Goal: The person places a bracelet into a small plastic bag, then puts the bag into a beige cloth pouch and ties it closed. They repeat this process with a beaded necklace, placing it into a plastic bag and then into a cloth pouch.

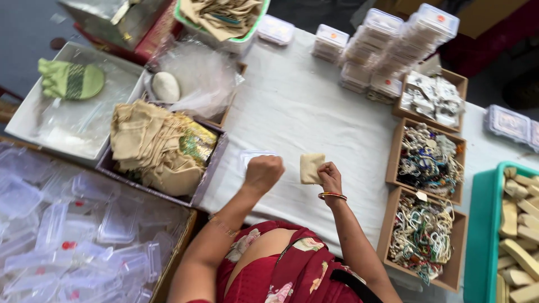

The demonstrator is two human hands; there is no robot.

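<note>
Beside the bead boxes (pixel 428 160), right hand (pixel 330 177) holds a pouch (pixel 311 168), seemingly pinched.

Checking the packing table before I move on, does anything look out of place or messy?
Nothing looks spilled or damaged. The one odd thing is a green knitted glove lying alone on the clear plastic sheet in the grey tray, far from the beige cloth pouches.

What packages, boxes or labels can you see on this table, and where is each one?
Stacked clear lidded boxes: far right, small, rectangular.
Empty clear box: under the left hand.
Beige pouch: square, in the right hand.
Loose clear boxes: crate, near left.
Carded packets: brown tray, right.
</note>
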